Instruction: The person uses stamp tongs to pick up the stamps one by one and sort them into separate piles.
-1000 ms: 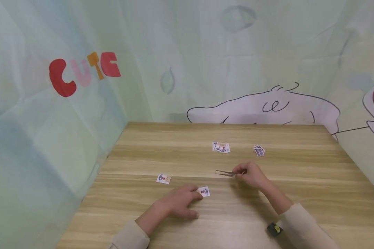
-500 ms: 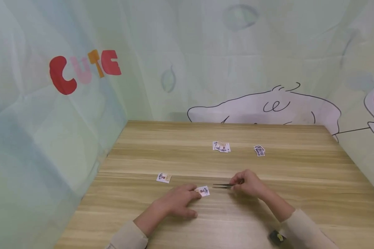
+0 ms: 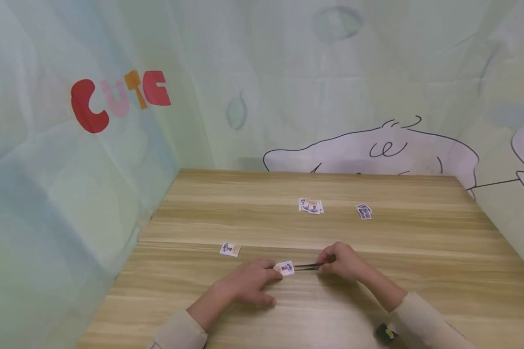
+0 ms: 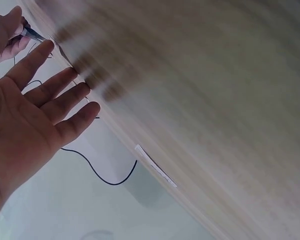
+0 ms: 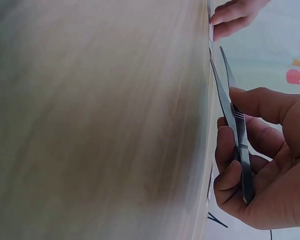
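My left hand [image 3: 249, 283] rests low over the table with its fingers extended, the fingertips touching the left edge of a small printed paper card [image 3: 285, 268]. Metal tweezers [image 5: 238, 130] are pinched in my right hand [image 5: 270, 150], thumb on one side and curled fingers on the other. Their two tips stand slightly apart and point left, right at the card's right edge in the head view; whether they touch it I cannot tell. In the left wrist view the left palm [image 4: 25, 125] is turned to the camera, its fingers straight and spread.
Another printed card [image 3: 230, 249] lies to the left. Farther back are an overlapping pile of cards [image 3: 312, 206] and a smaller pile of dark-pictured cards [image 3: 364, 212]. A small black object with a yellow mark [image 3: 385, 333] sits by the right sleeve. Printed cloth walls [image 3: 227, 87] border the table.
My right hand has come down toward me and to the left, bringing the tweezers' tips to the card's right edge. The left hand has stayed nearly still.
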